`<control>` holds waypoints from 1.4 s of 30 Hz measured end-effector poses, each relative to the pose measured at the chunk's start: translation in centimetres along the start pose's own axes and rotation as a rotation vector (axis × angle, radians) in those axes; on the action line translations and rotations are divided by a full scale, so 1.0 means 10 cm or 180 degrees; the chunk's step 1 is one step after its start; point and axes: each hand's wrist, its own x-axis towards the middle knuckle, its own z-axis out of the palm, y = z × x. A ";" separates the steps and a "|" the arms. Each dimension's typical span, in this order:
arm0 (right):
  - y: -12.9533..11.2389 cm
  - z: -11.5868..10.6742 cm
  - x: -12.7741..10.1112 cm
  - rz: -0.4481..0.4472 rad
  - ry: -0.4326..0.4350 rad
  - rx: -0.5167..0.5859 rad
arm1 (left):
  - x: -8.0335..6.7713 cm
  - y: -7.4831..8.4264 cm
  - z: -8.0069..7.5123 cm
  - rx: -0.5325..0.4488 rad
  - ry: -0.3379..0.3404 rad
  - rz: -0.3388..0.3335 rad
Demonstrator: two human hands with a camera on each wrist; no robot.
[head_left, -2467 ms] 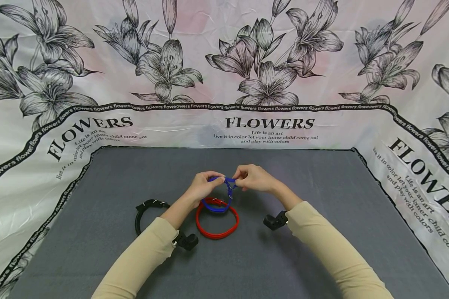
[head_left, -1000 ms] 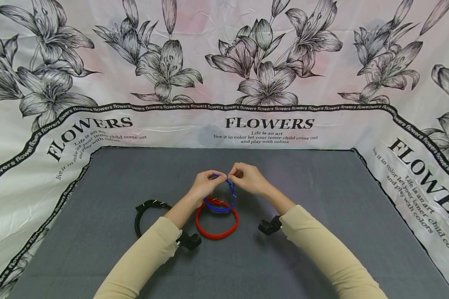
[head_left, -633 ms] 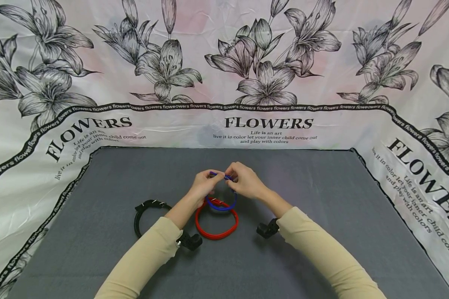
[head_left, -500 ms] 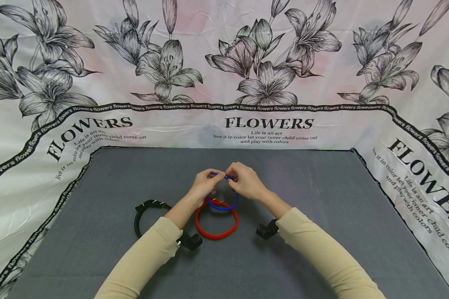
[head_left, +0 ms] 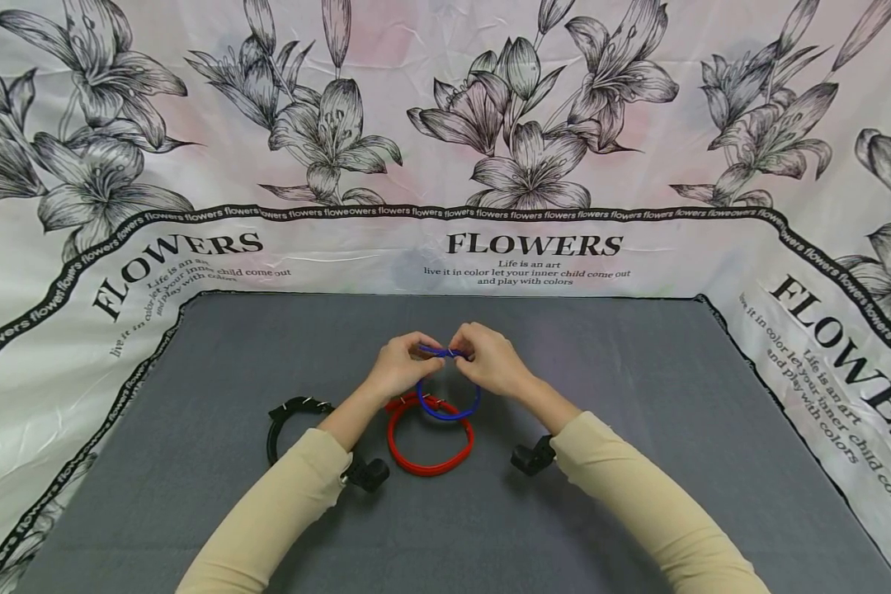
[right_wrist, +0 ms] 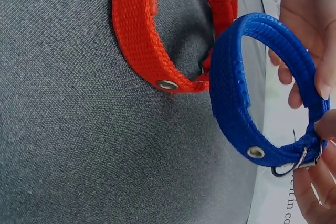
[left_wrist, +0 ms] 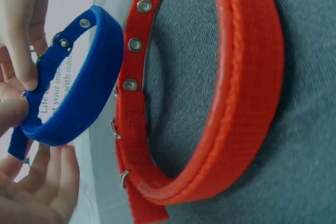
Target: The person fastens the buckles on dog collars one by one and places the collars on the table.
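Both hands hold a blue buckled collar (head_left: 447, 417) up in a loop, above the table and partly overlapping a red collar (head_left: 431, 470) in the head view. My left hand (head_left: 397, 369) pinches the strap between thumb and fingers; a short strap end sticks out below them in the left wrist view. My right hand (head_left: 494, 363) pinches the collar close by, at the metal buckle (right_wrist: 308, 162). One metal eyelet (right_wrist: 255, 152) shows on the blue band. The red collar lies buckled on the cloth, with several eyelets along its strap.
A black collar (head_left: 273, 437) lies left of the red one, partly hidden behind the left forearm. Grey cloth (head_left: 601, 346) covers the table. A flower-printed sheet (head_left: 386, 247) hangs behind and at both sides.
My right hand has come left toward the left hand. The blue collar's buckle part, hanging down earlier, now lies level between the fingertips. My left hand has just shifted slightly left.
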 end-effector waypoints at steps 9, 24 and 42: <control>0.06 -0.02 -0.02 0.0118 -0.0146 0.0178 | 0.01 0.03 -0.05 0.0218 0.0277 0.0080; 0.12 -0.08 -0.11 0.0725 -0.0152 0.0631 | 0.02 0.02 -0.08 -0.0188 0.0402 -0.0256; 0.33 -0.31 -0.49 0.0678 -0.0277 0.0254 | -0.05 0.14 0.37 0.0740 0.0045 0.0262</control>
